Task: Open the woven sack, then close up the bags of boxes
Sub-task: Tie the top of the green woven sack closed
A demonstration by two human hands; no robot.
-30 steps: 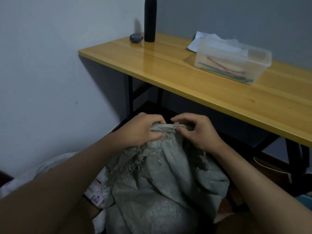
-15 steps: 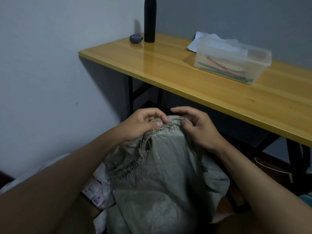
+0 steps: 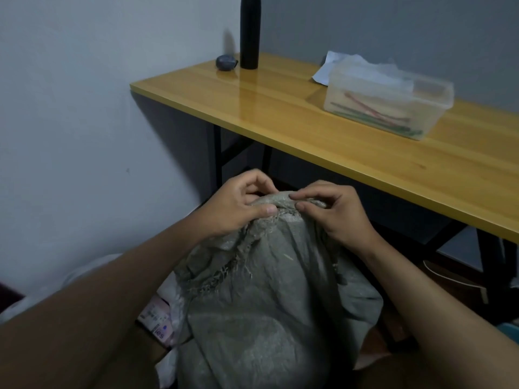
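A grey woven sack (image 3: 266, 299) stands upright in front of me, bulging, with a frayed edge running down its left side. My left hand (image 3: 236, 206) pinches the top edge of the sack between thumb and curled fingers. My right hand (image 3: 337, 211) pinches the same top fold just to the right, thumb and forefinger on the cloth. The mouth of the sack is folded over and its inside is hidden. A white plastic bag with a printed box (image 3: 160, 324) peeks out at the sack's lower left.
A yellow wooden table (image 3: 280, 119) on black legs stands behind the sack, close to my hands. On it are a clear plastic container (image 3: 387, 105) with coloured sticks, a black bottle (image 3: 250, 32) and a small dark object (image 3: 225, 63). A grey wall is at left.
Both hands have shifted along the top of the sack and raised it a little; the bunched top has spread out and the frayed edge at left shows more.
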